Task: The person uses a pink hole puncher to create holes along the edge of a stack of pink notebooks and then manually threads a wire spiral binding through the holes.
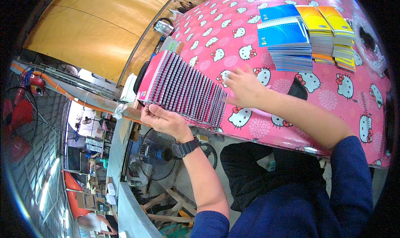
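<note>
A long row of spiral notebooks with pink-red covers and dark coils leans along the table's left edge, coils facing up. At the row's near left corner, my left hand curls its fingers against the end notebooks, thumb on top; part of the fingers is hidden. A dark watch is on that wrist. My right hand is beside the right end of the row, slightly blurred, with fingers apart and nothing visible in them. To the far right are piles of blue notebooks and yellow notebooks.
A pink patterned cloth covers the table. A black piece and a loose coil lie on it, with clear plastic wrap at the right edge. Below the table edge stands a fan. An orange hose runs at left.
</note>
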Action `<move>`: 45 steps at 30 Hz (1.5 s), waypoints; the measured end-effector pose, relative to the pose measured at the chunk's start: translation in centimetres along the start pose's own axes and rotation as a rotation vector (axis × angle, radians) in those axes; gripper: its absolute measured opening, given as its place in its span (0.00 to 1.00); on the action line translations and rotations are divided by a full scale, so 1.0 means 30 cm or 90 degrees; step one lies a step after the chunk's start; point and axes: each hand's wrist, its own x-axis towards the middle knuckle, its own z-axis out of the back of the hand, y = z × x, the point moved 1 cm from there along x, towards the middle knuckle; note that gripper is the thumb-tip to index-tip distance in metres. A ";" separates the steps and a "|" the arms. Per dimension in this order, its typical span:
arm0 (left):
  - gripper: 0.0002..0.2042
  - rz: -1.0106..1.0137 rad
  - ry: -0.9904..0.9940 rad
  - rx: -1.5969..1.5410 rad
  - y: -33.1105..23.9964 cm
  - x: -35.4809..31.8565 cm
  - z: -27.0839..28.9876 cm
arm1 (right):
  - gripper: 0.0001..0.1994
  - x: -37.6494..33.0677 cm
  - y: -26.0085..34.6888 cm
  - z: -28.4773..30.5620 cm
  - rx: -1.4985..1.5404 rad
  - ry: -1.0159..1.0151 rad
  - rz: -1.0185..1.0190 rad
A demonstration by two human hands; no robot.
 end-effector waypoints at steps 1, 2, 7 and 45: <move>0.17 -0.007 -0.002 -0.001 -0.010 0.002 -0.006 | 0.20 0.079 0.060 0.055 0.095 -0.151 0.044; 0.18 -0.015 -0.004 0.001 -0.015 0.002 -0.007 | 0.17 0.153 0.128 0.129 0.161 -0.267 0.126; 0.19 0.021 0.044 0.040 -0.049 0.019 0.005 | 0.16 0.379 0.270 0.175 0.217 -0.337 0.352; 0.09 -0.013 0.466 -0.337 -0.375 -0.451 0.073 | 0.14 -0.673 -0.406 0.835 0.014 -0.938 -0.195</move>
